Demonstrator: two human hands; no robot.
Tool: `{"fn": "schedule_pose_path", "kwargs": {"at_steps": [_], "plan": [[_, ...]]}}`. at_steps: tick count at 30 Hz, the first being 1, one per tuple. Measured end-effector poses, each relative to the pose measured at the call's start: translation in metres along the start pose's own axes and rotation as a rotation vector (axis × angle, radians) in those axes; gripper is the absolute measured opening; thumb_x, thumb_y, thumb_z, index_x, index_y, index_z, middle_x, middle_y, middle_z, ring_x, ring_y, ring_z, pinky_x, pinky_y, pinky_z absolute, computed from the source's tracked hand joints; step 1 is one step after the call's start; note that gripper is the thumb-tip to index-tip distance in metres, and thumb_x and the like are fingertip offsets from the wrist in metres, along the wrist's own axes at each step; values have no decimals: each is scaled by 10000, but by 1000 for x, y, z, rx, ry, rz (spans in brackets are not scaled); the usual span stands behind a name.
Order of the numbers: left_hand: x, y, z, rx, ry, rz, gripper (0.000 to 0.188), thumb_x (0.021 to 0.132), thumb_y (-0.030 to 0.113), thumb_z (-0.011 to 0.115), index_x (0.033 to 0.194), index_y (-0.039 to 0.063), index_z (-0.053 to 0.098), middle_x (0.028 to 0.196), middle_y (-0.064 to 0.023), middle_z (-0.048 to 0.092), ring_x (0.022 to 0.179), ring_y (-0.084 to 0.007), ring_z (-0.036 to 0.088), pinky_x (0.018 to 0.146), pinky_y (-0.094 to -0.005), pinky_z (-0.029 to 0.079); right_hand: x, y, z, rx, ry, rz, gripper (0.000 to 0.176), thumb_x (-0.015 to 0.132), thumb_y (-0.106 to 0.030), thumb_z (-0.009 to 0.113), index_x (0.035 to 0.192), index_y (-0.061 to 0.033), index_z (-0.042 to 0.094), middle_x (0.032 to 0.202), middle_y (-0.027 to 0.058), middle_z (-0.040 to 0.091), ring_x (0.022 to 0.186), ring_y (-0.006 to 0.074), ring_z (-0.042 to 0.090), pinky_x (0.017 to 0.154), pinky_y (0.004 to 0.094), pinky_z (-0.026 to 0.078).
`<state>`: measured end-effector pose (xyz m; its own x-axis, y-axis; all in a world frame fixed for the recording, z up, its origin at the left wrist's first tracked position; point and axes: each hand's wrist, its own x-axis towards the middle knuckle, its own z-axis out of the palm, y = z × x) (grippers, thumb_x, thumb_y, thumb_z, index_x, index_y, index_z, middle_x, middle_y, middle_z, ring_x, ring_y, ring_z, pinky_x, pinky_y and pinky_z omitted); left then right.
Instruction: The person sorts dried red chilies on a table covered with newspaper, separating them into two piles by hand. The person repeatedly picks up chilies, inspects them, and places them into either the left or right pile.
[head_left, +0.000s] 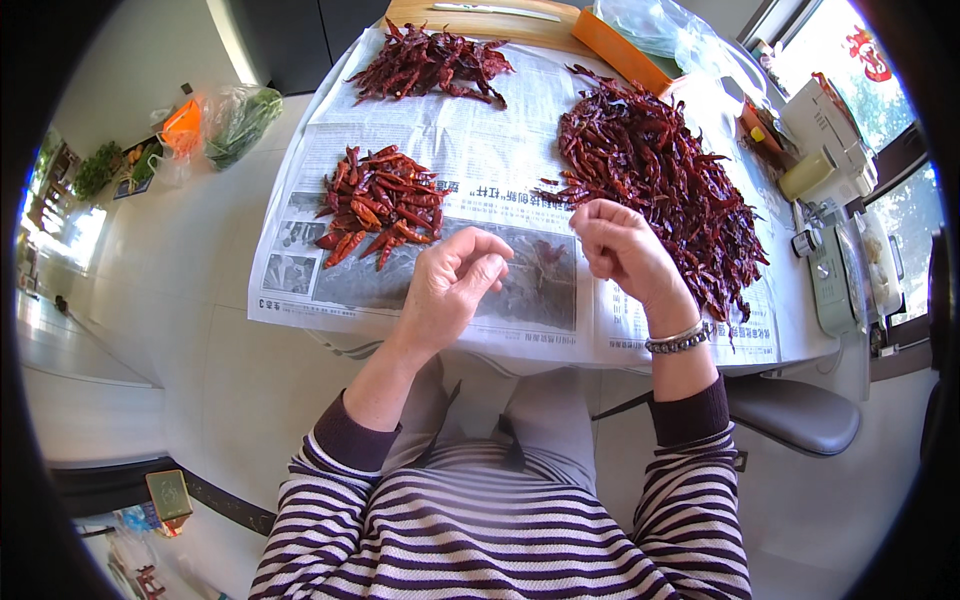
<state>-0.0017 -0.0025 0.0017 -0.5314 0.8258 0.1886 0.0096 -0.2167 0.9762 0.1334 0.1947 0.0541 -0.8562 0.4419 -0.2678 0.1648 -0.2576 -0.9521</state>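
Dried red chillies lie in three piles on newspaper sheets spread over a table. The largest, a dark pile, is on the right. A smaller dark pile lies at the far left, and a brighter red pile is nearer on the left. My left hand hovers just right of the brighter pile, fingers curled; whether anything is between them cannot be told. My right hand, with bracelets at the wrist, is beside the near left edge of the large pile. Its fingers are curled too, and their grip is unclear.
A wooden board with a white-handled knife lies at the far edge. Beside it are an orange box and clear plastic bags. A grey-green appliance and jars stand right. A grey stool is below the table's right side.
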Motion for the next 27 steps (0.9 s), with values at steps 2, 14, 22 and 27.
{"fn": "schedule_pose_path", "kwargs": {"at_steps": [2,14,22,27], "plan": [[0,0,-1,5,-4,-3,115,956,76,556,985,4,640,828,-23,642,749,-62,593,700,-213,504,-4,5,8,-384,57,-80,38,857,-55,645,874,-28,624,647,-66,490,509,22,402,456,178,311],[1,0,0,-24,-5,1,112,952,72,560,986,4,642,830,-25,647,740,-64,594,702,-215,504,5,30,7,-1123,187,-490,82,841,-64,625,873,11,635,620,22,550,519,107,493,485,280,413],[0,3,0,-8,-10,-8,107,953,67,555,984,12,641,833,-24,647,744,-64,593,699,-211,498,6,13,-15,558,12,90,96,918,-147,560,917,-51,571,682,-24,466,561,56,406,461,193,334],[0,2,-1,-15,-14,-4,106,952,67,557,986,10,639,836,-24,648,741,-65,592,699,-211,496,9,15,-13,608,119,138,86,897,-111,533,874,-36,570,803,64,558,596,68,433,458,193,344]]}}
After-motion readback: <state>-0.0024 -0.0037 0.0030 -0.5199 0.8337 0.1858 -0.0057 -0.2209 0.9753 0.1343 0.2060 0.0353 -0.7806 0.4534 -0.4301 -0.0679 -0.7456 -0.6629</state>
